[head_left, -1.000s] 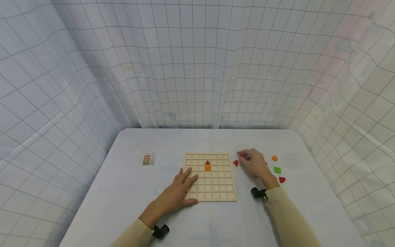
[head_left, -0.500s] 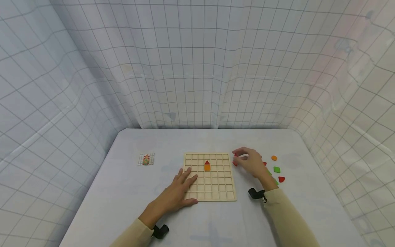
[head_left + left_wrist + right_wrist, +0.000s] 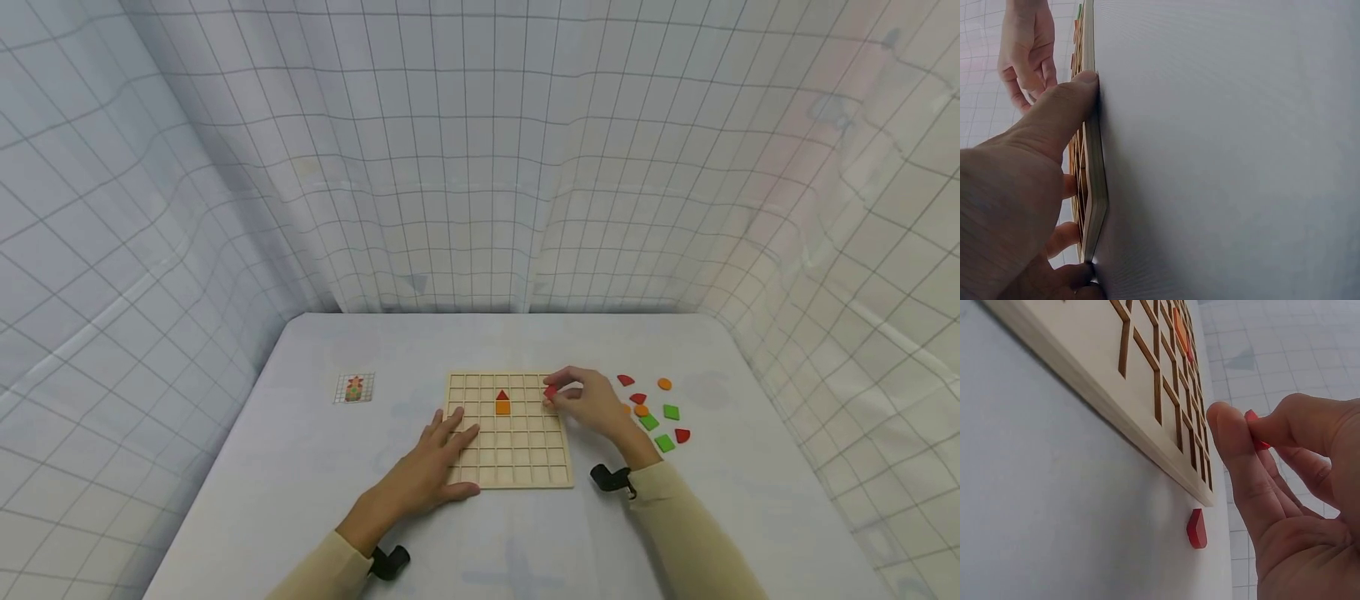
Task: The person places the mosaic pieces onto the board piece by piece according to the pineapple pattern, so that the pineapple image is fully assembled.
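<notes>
A wooden grid board (image 3: 525, 458) lies flat on the table. On it sit an orange square tile (image 3: 502, 407) and a red triangle tile (image 3: 502, 395) just behind it. My left hand (image 3: 435, 462) rests on the board's left side with fingers spread. In the left wrist view its thumb (image 3: 1060, 109) lies at the board's edge. My right hand (image 3: 596, 408) pinches a small red tile (image 3: 1251, 415) between thumb and index finger, over the board's right edge. Another red tile (image 3: 1197, 529) lies on the table close to the board's corner, hidden behind the right hand in the head view.
Right of the board lie several loose tiles: red ones (image 3: 626, 380), orange circles (image 3: 665, 384) and green squares (image 3: 671, 412). A small pattern card (image 3: 354, 387) with a grid lies to the left. Gridded white curtains (image 3: 480, 208) surround the table on the far side and both sides.
My right hand has moved left with the red tile, from beside the board to over its right edge, uncovering more loose tiles. The left hand has stayed in place.
</notes>
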